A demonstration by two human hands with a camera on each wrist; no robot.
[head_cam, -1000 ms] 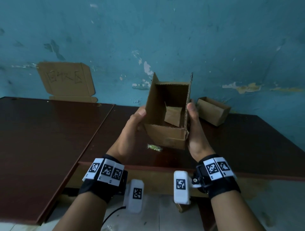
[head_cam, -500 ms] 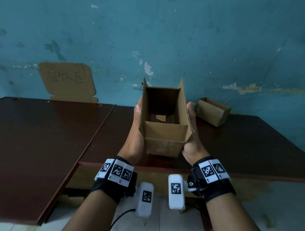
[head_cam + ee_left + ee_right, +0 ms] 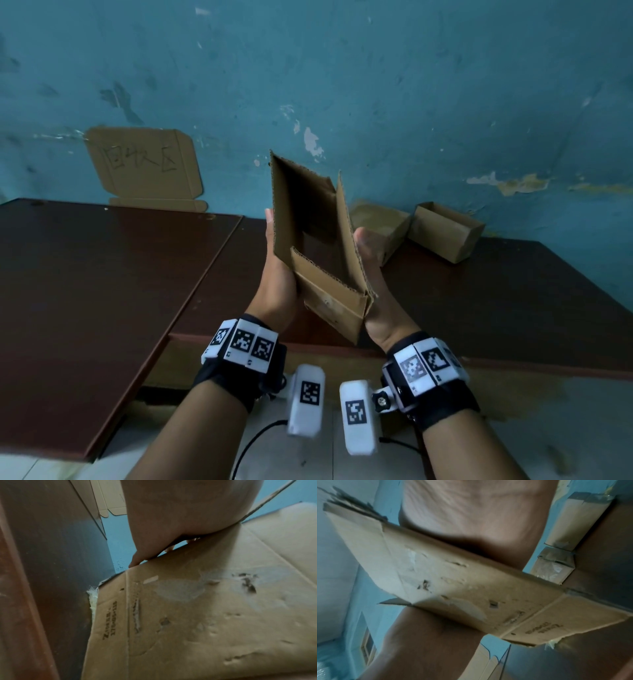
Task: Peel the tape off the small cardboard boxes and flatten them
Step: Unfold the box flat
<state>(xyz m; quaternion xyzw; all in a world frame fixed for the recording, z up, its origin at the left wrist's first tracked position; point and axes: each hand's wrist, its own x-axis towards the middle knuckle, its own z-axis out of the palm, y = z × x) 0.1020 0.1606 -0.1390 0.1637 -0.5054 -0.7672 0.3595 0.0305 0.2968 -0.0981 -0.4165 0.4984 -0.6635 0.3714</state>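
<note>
I hold a small open cardboard box (image 3: 322,260) in the air above the table's front edge, between both hands. It has no tape across its flaps and is skewed into a slanted, half-collapsed shape. My left hand (image 3: 277,274) lies flat against its left wall, thumb along the edge. My right hand (image 3: 373,274) presses on the right wall. In the left wrist view the palm (image 3: 188,507) rests on the box (image 3: 188,615), fingers straight beyond its edge. In the right wrist view the palm (image 3: 471,507) sits on the box (image 3: 453,581). A scrap of crumpled clear tape (image 3: 92,601) shows by one corner.
Two more small cardboard boxes (image 3: 445,233) (image 3: 383,222) stand at the back of the dark brown table (image 3: 513,308) by the blue wall. A flattened cardboard sheet with handwriting (image 3: 144,164) leans on the wall behind the left table (image 3: 102,291).
The box has gone from a square open tube to a slanted, narrower shape. Both hands have moved closer together and turned it, and a second box at the back has come into view.
</note>
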